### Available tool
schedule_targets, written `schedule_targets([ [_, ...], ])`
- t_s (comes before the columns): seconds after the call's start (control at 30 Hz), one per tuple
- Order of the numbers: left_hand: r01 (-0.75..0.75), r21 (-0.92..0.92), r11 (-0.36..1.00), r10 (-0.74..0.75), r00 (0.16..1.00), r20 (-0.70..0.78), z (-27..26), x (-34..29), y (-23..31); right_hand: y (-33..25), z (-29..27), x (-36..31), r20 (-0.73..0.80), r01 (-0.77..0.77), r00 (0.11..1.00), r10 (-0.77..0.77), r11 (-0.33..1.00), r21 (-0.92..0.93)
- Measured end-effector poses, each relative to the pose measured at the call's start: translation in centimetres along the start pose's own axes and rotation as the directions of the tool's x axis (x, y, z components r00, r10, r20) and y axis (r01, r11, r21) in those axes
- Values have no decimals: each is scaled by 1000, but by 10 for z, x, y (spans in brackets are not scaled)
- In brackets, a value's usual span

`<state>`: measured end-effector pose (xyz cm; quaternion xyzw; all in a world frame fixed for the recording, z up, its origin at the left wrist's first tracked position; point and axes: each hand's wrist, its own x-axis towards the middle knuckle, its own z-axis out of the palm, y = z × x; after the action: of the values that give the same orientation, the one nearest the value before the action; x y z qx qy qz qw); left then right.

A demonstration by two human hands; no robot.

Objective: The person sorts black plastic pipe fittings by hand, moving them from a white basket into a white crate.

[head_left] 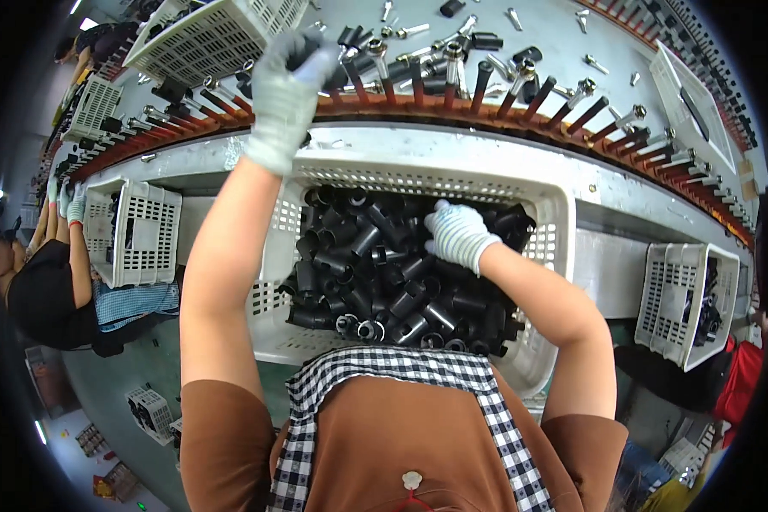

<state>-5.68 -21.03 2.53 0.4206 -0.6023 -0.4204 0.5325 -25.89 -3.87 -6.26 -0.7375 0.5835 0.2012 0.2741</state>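
My left hand (283,107), in a pale glove with grey fingertips, is raised over the left part of the upright-peg rail (358,106). Motion smears its fingers, and I cannot tell what, if anything, is in them. My right hand (462,237), in a striped white glove, reaches into a white plastic basket (550,200) in front of me. Its fingers are bent in against a heap of short black plastic tubes (375,256); whatever they hold is hidden. Shiny metal fittings (454,55) and dark sleeves stand on or lie behind the pegs.
Beyond the rail, loose metal parts (595,64) lie scattered on a grey worktop. White crates stand at the back left (209,43), back right (691,102), left (136,235) and right (687,303). A co-worker in dark clothes (51,294) sits at the left, with gloved hands near the rail.
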Motion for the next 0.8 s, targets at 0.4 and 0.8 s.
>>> schedule_targets([
  [0.4, -100, 486, 868, 161, 983, -86, -111, 97, -86, -15, -76, -66, -599, 386, 782, -174, 889, 245],
  [0.8, -160, -128, 979, 134, 973, -187, -36, -31, -16, -19, -143, -62, -539, 567, 750, -384, 793, 223],
])
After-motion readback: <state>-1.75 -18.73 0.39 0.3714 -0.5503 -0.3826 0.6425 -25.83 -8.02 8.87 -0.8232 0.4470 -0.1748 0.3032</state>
